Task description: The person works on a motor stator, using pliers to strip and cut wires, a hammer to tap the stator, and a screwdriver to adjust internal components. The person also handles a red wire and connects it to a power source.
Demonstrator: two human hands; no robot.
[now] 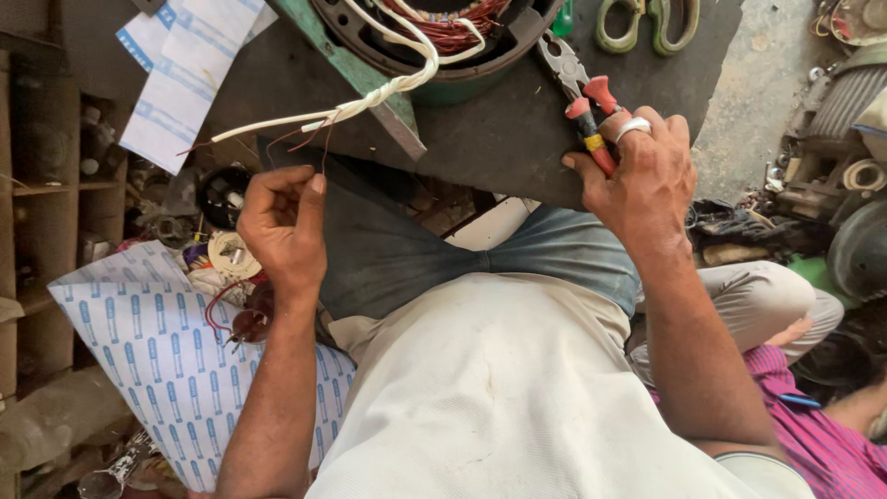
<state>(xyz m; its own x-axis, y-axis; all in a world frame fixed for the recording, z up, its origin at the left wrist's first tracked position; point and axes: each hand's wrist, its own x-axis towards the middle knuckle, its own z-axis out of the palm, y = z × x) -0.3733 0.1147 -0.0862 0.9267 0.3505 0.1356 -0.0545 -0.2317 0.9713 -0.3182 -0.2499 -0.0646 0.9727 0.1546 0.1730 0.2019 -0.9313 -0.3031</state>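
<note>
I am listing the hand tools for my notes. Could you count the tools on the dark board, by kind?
Pliers with red handles, under the right hand: 1
Scissors with green handles: 1
Total: 2
The left hand holds thin copper wire, not a tool.

Landmark: the dark work board, lying across the middle of the view.
Scissors: green-handled scissors lie on the board's far right part.
Printed sheets: white sheets with blue print lie over the board's far left corner.
Patterned paper: a white sheet patterned with small blue shapes lies below the board's left end.
Shelf: a wooden shelf of small parts stands left of the board.
Other person: a knee in pale trousers and a magenta sleeve, right of the board and below it.
</note>
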